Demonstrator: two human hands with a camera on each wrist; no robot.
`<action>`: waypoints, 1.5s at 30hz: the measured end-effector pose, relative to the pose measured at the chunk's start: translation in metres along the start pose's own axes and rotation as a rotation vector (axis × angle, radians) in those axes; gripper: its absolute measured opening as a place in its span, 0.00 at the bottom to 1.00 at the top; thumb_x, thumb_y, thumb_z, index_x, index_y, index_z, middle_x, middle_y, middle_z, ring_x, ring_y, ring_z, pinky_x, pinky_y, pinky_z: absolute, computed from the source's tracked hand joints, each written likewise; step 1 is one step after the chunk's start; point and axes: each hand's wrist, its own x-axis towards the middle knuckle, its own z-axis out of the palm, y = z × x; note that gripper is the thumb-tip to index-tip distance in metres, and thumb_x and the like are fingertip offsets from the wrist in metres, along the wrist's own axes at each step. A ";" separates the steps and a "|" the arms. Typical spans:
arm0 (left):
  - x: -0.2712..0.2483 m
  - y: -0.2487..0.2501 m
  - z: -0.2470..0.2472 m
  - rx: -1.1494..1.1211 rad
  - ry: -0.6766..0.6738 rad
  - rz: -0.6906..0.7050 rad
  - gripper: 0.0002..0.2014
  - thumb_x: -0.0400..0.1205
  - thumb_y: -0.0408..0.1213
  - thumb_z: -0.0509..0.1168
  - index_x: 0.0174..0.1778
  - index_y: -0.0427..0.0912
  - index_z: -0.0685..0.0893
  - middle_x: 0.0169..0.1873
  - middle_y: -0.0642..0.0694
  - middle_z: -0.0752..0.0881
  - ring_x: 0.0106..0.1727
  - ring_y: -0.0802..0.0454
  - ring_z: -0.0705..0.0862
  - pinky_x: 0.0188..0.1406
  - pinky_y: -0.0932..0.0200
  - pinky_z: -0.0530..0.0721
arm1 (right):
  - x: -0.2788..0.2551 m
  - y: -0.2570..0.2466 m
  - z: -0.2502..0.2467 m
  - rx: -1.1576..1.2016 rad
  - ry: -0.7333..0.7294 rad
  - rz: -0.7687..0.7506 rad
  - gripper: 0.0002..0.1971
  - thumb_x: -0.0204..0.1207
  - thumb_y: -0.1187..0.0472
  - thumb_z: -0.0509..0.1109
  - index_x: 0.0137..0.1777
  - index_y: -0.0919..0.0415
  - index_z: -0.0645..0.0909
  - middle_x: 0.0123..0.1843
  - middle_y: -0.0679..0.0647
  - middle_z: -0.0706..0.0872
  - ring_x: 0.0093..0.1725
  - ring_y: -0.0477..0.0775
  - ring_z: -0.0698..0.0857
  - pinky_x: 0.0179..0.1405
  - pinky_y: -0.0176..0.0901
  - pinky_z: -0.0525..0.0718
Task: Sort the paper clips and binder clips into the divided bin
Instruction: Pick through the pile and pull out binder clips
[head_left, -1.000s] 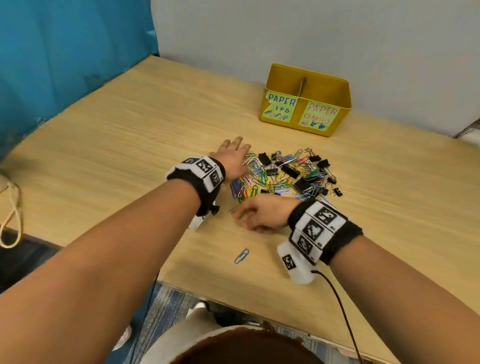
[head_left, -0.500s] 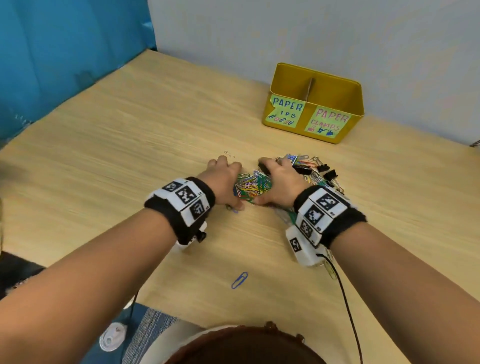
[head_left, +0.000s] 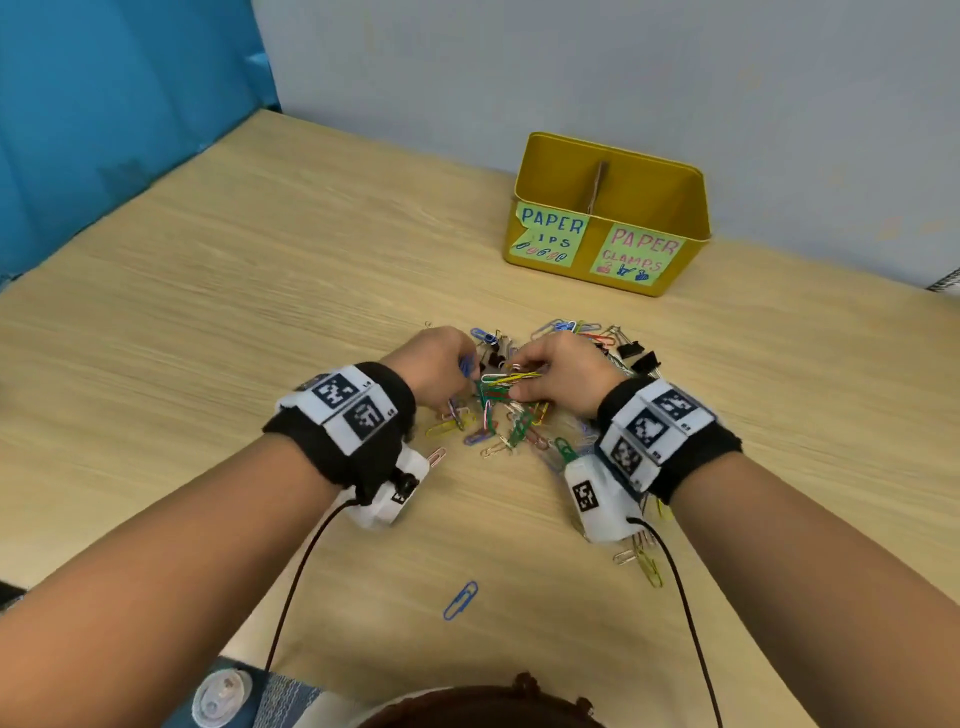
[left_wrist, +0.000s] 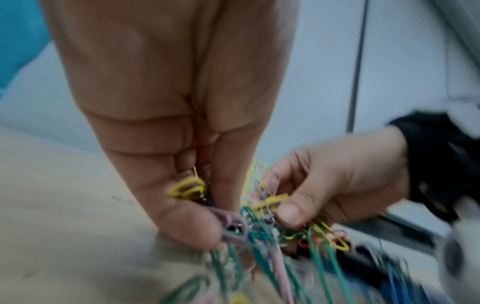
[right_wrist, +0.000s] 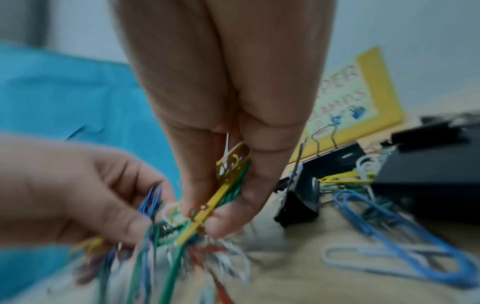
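A heap of coloured paper clips (head_left: 498, 426) and black binder clips (head_left: 636, 356) lies mid-table. My left hand (head_left: 439, 364) pinches a bunch of paper clips (left_wrist: 233, 226) between thumb and fingers. My right hand (head_left: 558, 366) pinches another bunch, yellow and green paper clips (right_wrist: 223, 197) among them. The two bunches hang tangled together between the hands, just above the heap. The yellow divided bin (head_left: 670, 192) stands behind the heap, labelled "PAPER ..IPS" on the left and "PAPER CLAMPS" on the right. What lies inside it is hidden.
One blue paper clip (head_left: 461, 600) lies alone near the front edge. A few stray clips (head_left: 644, 561) sit under my right wrist. A grey wall runs behind the bin and a blue curtain (head_left: 104, 104) hangs at the left. The wooden table (head_left: 208, 338) stretches to the left.
Both hands have come together over the heap and curled round bunches of paper clips, lifting them slightly. A second ago the left hand lay flat beside the heap.
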 end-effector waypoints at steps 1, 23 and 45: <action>0.002 -0.003 -0.004 -0.118 -0.022 -0.006 0.08 0.77 0.25 0.65 0.36 0.41 0.80 0.37 0.41 0.81 0.28 0.51 0.82 0.29 0.59 0.84 | -0.002 0.002 -0.004 0.222 -0.022 0.033 0.10 0.70 0.69 0.74 0.51 0.62 0.87 0.40 0.52 0.85 0.38 0.48 0.83 0.42 0.38 0.79; 0.136 0.092 -0.107 -0.660 0.211 -0.003 0.11 0.76 0.27 0.63 0.29 0.42 0.75 0.31 0.45 0.82 0.42 0.44 0.82 0.61 0.45 0.84 | 0.119 -0.036 -0.150 0.966 0.291 0.254 0.08 0.76 0.69 0.63 0.35 0.61 0.73 0.36 0.55 0.76 0.33 0.53 0.77 0.30 0.45 0.78; 0.008 -0.011 -0.015 0.108 -0.096 0.054 0.41 0.77 0.29 0.66 0.82 0.51 0.52 0.71 0.41 0.70 0.67 0.42 0.75 0.65 0.56 0.74 | -0.002 -0.015 -0.039 -0.243 0.010 0.078 0.18 0.78 0.69 0.58 0.65 0.57 0.79 0.63 0.57 0.84 0.61 0.56 0.81 0.55 0.38 0.75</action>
